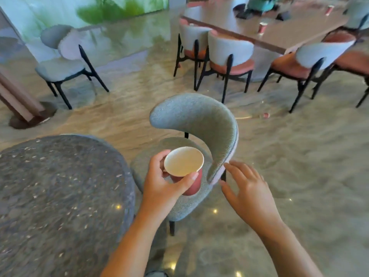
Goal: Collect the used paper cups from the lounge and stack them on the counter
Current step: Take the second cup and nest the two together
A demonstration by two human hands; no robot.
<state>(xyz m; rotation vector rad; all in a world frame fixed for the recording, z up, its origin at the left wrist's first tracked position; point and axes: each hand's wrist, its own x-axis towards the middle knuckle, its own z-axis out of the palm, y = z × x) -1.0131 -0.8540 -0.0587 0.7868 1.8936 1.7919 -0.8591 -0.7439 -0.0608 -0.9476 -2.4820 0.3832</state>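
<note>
The left hand [159, 180] grips a red paper cup [183, 161], its fingers [157, 159] curled round the far side and the thumb pressed across the near wall just under the rim. The cup is upright, held above the seat of a grey chair [195, 114]. The right hand [247, 188] holds nothing; its fingers [235, 166] are spread wide beside the chair's back edge, whether touching it I cannot tell. Two more red cups [262, 28] stand on the long counter [289, 27] beyond. A round table [60, 186] sits left.

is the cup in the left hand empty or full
Looks empty: the red cup in the left hand shows a bare pale inside, no liquid.
</note>
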